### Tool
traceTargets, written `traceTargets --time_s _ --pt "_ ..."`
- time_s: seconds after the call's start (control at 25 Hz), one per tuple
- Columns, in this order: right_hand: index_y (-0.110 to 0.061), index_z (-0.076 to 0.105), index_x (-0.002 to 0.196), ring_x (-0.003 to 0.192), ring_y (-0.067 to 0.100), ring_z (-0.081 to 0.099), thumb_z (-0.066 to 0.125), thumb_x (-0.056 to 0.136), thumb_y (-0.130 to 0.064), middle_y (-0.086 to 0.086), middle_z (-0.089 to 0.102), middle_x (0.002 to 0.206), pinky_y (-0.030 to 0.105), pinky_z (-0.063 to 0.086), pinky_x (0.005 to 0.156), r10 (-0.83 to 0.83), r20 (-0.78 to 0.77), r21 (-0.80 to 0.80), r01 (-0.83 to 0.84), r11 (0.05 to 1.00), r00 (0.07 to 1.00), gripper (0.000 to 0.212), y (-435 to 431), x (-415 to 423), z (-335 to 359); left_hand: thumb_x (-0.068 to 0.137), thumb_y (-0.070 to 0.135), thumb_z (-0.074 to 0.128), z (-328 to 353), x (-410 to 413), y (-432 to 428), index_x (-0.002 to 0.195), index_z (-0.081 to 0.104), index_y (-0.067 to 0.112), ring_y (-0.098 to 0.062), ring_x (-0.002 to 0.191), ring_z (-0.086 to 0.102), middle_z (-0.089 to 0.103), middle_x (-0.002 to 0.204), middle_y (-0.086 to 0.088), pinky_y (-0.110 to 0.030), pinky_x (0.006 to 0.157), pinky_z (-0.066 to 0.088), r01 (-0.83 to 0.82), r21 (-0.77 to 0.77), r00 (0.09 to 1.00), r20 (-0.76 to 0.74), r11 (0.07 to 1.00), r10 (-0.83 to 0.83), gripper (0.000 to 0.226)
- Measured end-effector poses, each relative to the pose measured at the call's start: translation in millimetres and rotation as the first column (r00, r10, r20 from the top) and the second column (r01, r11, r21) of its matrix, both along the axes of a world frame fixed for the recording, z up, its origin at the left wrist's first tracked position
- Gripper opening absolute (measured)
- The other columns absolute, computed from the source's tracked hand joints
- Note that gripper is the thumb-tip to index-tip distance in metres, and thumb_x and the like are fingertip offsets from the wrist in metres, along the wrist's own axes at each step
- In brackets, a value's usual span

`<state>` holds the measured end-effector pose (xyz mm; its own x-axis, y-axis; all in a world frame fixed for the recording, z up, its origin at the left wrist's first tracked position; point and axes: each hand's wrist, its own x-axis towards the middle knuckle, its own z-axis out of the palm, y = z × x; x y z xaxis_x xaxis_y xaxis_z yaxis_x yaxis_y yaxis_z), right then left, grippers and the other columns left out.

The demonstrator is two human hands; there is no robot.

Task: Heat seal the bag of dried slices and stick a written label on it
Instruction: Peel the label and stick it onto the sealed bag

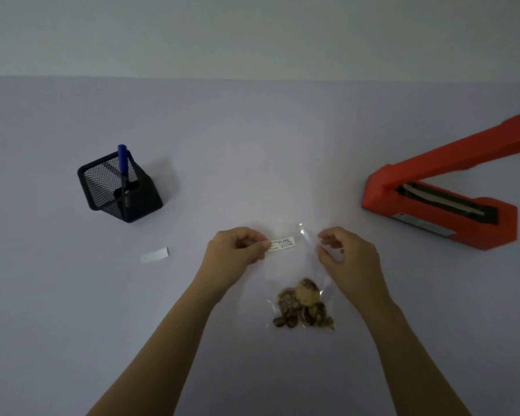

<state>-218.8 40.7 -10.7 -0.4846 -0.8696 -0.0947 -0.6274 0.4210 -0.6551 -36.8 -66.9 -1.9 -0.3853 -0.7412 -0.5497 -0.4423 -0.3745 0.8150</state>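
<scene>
A clear plastic bag (305,265) lies flat on the table in front of me, with brown dried slices (303,306) bunched at its near end. My left hand (237,250) pinches the left end of a small white label (282,244) with handwriting on it, held over the bag's far left part. My right hand (347,255) hovers over the bag's right edge with fingers curled and apart, nothing clearly in them. The red heat sealer (439,202) stands at the right with its arm raised.
A black mesh pen holder (117,187) with a blue pen (123,163) stands at the left. A white backing strip (154,255) lies on the table left of my left hand. A pale wall rises behind the table's far edge.
</scene>
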Motion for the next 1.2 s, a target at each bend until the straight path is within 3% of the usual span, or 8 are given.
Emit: traceTargets --time_s 0.2,0.4,0.64,0.96,1.2 --pt "-0.014 0.064 0.092 0.081 0.007 0.06 0.068 0.078 -0.007 -0.009 0.064 0.086 0.021 0.048 0.077 0.071 0.108 0.012 -0.073 0.997 0.992 0.016 5.5 -15.0 -16.5 0.08 0.018 0.07 -7.8 -37.5 7.7 0.079 0.072 0.015 -0.011 0.063 0.06 0.07 0.068 -0.001 -0.028 0.069 0.052 0.168 -0.039 0.977 0.14 0.985 -0.162 0.004" --pt "-0.015 0.062 0.094 0.082 0.002 0.057 0.068 0.078 -0.008 -0.009 0.064 0.089 0.002 0.039 0.074 0.113 0.151 0.019 -0.117 0.993 0.982 0.018 10.6 -19.3 -29.0 0.078 0.021 0.072 -21.0 -41.9 8.8 0.077 0.073 0.018 -0.012 0.065 0.065 0.073 0.071 -0.002 -0.033 0.074 0.056 0.179 -0.068 0.961 0.226 0.981 -0.16 0.003" --pt "-0.015 0.063 0.093 0.081 0.001 0.06 0.07 0.075 -0.005 -0.007 0.066 0.089 0.001 0.041 0.076 0.086 0.215 0.007 -0.09 0.996 0.973 0.021 9.5 -24.1 -31.9 0.08 0.018 0.071 -22.0 -45.5 7.5 0.08 0.073 0.015 -0.011 0.065 0.066 0.073 0.07 -0.004 -0.032 0.076 0.056 0.213 -0.088 0.954 0.233 0.973 -0.187 0.004" --pt "-0.016 0.062 0.094 0.084 0.006 0.063 0.07 0.075 -0.008 -0.004 0.068 0.09 0.013 0.05 0.079 0.032 0.286 -0.017 -0.028 0.999 0.958 0.022 2.4 -24.2 -31.9 0.08 0.018 0.071 -22.6 -48.3 9.4 0.081 0.074 0.015 -0.01 0.065 0.066 0.073 0.07 -0.002 -0.026 0.073 0.055 0.228 -0.118 0.947 0.257 0.967 -0.192 0.003" --pt "-0.018 0.061 0.097 0.087 0.003 0.061 0.075 0.072 -0.01 -0.006 0.065 0.093 0.007 0.046 0.078 0.024 0.344 -0.013 -0.021 1.0 0.939 0.03 5.2 -22.9 -32.6 0.081 0.017 0.071 -21.4 -50.3 14.3 0.081 0.073 0.018 0.0 0.061 0.058 0.066 0.067 0.01 -0.003 0.055 0.043 0.251 -0.17 0.937 0.288 0.953 -0.196 0.002"
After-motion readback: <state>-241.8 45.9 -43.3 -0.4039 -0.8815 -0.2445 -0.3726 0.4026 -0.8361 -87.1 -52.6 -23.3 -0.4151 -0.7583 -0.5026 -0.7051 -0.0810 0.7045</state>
